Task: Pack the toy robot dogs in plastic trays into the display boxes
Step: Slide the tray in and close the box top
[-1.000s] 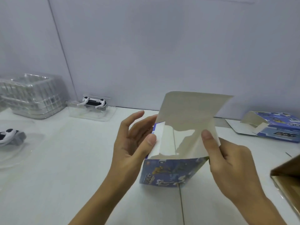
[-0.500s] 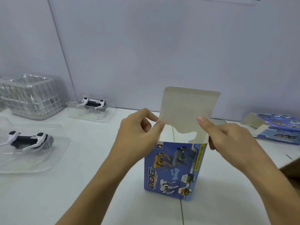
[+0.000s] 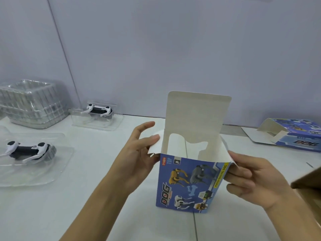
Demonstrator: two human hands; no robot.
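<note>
Display box (image 3: 188, 183) upright, thin and light, I judge easily creased: my left hand (image 3: 139, 153) pinches its left flap, right hand (image 3: 250, 178) grips the right flap.

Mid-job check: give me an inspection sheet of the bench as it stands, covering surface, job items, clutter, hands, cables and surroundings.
Surface: white table, with a seam running toward the viewer under the box.
Job's things: upright display box, top open, lid flap standing up at the back; near toy dog in tray at left; far toy dog in tray by the wall; flattened box at right.
Clutter: stack of empty clear trays at far left; brown carton corner at right edge.
Hands: left hand holds the left side flap outward; right hand holds the right side flap.
Cables: nothing seen.
Surroundings: plain pale wall behind the table.
</note>
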